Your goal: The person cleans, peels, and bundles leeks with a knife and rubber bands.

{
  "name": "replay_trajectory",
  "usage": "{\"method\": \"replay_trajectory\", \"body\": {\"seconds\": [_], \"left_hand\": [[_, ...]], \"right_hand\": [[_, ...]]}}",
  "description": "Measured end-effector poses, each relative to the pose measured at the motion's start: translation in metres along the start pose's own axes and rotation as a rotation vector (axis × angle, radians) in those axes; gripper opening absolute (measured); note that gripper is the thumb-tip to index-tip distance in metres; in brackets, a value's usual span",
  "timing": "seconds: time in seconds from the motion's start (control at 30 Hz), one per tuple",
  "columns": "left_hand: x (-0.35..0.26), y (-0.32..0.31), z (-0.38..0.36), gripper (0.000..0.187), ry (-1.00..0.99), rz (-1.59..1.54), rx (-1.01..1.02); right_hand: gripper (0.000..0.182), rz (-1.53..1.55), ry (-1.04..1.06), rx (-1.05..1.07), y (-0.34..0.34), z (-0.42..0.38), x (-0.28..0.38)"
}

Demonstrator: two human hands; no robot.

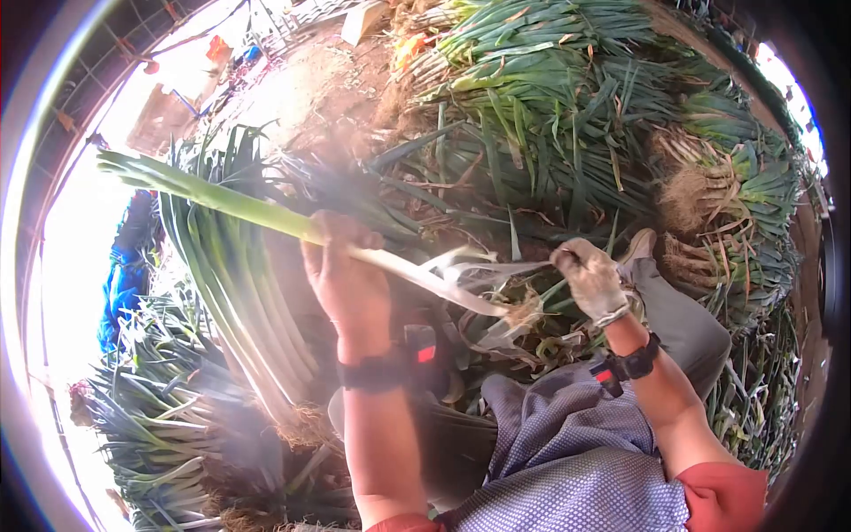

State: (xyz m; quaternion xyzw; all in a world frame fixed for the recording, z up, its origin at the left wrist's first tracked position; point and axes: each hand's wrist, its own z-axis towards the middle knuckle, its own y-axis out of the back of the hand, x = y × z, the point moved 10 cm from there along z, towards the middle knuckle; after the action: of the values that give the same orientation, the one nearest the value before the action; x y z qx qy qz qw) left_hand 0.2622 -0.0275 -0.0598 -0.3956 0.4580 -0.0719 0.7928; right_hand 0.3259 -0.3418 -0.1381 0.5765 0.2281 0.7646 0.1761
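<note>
My left hand (pixel 346 270) is closed around the stalk of a long green onion (pixel 253 210). The onion slants across the view, its green leaves at the upper left and its white end with roots at the lower right. In a pale glove, my right hand (pixel 592 279) pinches a thin, whitish strip of outer leaf (pixel 519 267) that stretches toward the onion's white part. Below the root end lies a pile of peeled, withered leaves (pixel 505 332). A bunch of cleaned green onions (pixel 239 293) with white shafts lies left of my left hand.
Large heaps of green onions (pixel 550 80) fill the far side. More bundles with roots (pixel 709 182) lie at the right, and another pile (pixel 160 417) at the lower left. Blue netting (pixel 124 275) hangs at the left edge. My apron-covered lap (pixel 550 443) is close below.
</note>
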Motion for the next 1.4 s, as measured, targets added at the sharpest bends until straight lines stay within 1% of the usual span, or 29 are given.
{"method": "replay_trajectory", "body": {"seconds": [0.07, 0.13, 0.17, 0.2, 0.27, 0.3, 0.33, 0.37, 0.43, 0.47, 0.5, 0.53, 0.57, 0.6, 0.7, 0.73, 0.8, 0.87, 0.9, 0.97, 1.0, 1.07, 1.1, 1.13, 1.23, 1.27, 1.3, 1.33, 1.4], "left_hand": [[-0.011, -0.001, 0.0, 0.008, -0.051, -0.004, 0.033], [-0.017, -0.002, 0.001, 0.005, -0.072, 0.018, 0.04], [-0.02, -0.002, 0.0, 0.014, -0.091, 0.045, 0.045], [-0.021, -0.002, 0.0, 0.014, -0.082, 0.045, 0.043], [-0.019, 0.004, 0.002, 0.019, -0.02, 0.061, -0.045], [-0.015, 0.006, 0.003, 0.023, 0.003, 0.071, -0.077], [-0.012, 0.004, 0.003, 0.023, 0.011, 0.074, -0.076], [-0.008, 0.003, 0.002, 0.024, 0.029, 0.082, -0.091], [-0.001, 0.002, 0.001, 0.025, 0.058, 0.096, -0.107], [0.0, 0.001, 0.001, 0.026, 0.054, 0.111, -0.113], [0.0, 0.001, 0.0, 0.026, 0.051, 0.126, -0.12], [0.001, 0.003, 0.0, 0.026, 0.058, 0.13, -0.122], [-0.001, 0.006, 0.002, 0.026, 0.052, 0.108, -0.13], [-0.003, 0.009, 0.003, 0.026, 0.045, 0.085, -0.139], [-0.012, 0.018, 0.005, 0.027, 0.045, 0.062, -0.166], [-0.014, 0.02, 0.005, 0.028, 0.05, 0.042, -0.16], [-0.011, 0.024, 0.003, 0.03, 0.052, 0.024, -0.196], [-0.003, 0.031, 0.002, 0.031, 0.088, 0.0, -0.234], [0.0, 0.017, 0.003, 0.033, 0.092, -0.015, -0.134], [0.008, 0.014, -0.005, 0.033, 0.122, -0.007, -0.188], [0.013, 0.013, -0.009, 0.033, 0.159, 0.008, -0.243], [0.018, 0.009, -0.011, 0.034, 0.171, -0.003, -0.206], [0.016, 0.015, -0.01, 0.033, 0.135, 0.055, -0.238], [0.011, 0.02, -0.008, 0.033, 0.095, 0.112, -0.269], [-0.029, 0.021, 0.008, 0.037, 0.008, 0.051, -0.152], [-0.038, 0.016, 0.006, 0.038, -0.011, 0.004, -0.081], [-0.033, 0.017, 0.004, 0.048, 0.027, 0.04, -0.066], [-0.031, 0.011, 0.002, 0.048, 0.029, 0.043, -0.066], [-0.015, -0.002, -0.005, 0.061, 0.13, 0.071, -0.058]], "right_hand": [[0.014, -0.226, -0.037, -0.049, 0.021, -0.01, -0.043], [0.018, -0.314, -0.208, -0.055, 0.035, -0.017, -0.099], [0.024, -0.472, -0.328, -0.043, 0.041, -0.023, -0.131], [0.024, -0.476, -0.336, -0.04, 0.043, -0.022, -0.135], [0.036, -0.541, -0.449, 0.247, 0.022, -0.023, -0.159], [0.055, -0.463, -0.237, 0.215, 0.01, -0.013, -0.136], [0.063, -0.296, -0.149, 0.152, 0.007, -0.004, -0.084], [0.057, -0.087, -0.028, 0.106, 0.003, 0.002, -0.03], [0.047, 0.129, 0.628, 0.019, -0.006, 0.001, 0.066], [0.051, 0.166, 0.543, 0.136, -0.02, 0.0, 0.102], [0.055, 0.212, 0.628, 0.197, -0.032, -0.013, 0.12], [0.062, -0.015, 0.654, 0.29, -0.046, -0.023, 0.144], [0.057, 0.001, 0.695, 0.304, -0.056, -0.029, 0.149], [0.057, 0.003, 0.691, 0.306, -0.066, -0.033, 0.139], [0.039, -0.255, 0.657, 0.516, -0.117, -0.045, 0.097], [0.039, -0.253, 0.659, 0.52, -0.114, -0.048, 0.093], [0.038, -0.048, 0.689, 0.409, -0.088, -0.049, 0.102], [0.03, -0.053, 0.634, 0.477, -0.08, -0.051, 0.105], [0.024, -0.039, 0.592, 0.403, -0.073, -0.049, 0.097], [0.015, 0.037, 0.511, 0.288, -0.055, -0.049, 0.082], [0.015, 0.035, 0.514, 0.285, -0.051, -0.052, 0.082], [0.014, 0.016, 0.481, 0.185, -0.034, -0.054, 0.078], [0.015, -0.068, 0.588, 0.092, -0.035, -0.061, 0.065], [0.015, -0.069, 0.592, 0.084, -0.031, -0.067, 0.04], [0.028, -0.952, 0.509, 0.4, -0.045, -0.097, -0.084], [0.029, -1.0, 0.145, 0.701, -0.046, -0.103, -0.157], [0.03, -1.011, -0.289, 0.823, -0.028, -0.105, -0.191], [0.033, -0.919, -0.192, 0.832, -0.03, -0.096, -0.177], [0.033, -0.741, 0.351, 0.315, -0.021, -0.055, -0.073]]}}
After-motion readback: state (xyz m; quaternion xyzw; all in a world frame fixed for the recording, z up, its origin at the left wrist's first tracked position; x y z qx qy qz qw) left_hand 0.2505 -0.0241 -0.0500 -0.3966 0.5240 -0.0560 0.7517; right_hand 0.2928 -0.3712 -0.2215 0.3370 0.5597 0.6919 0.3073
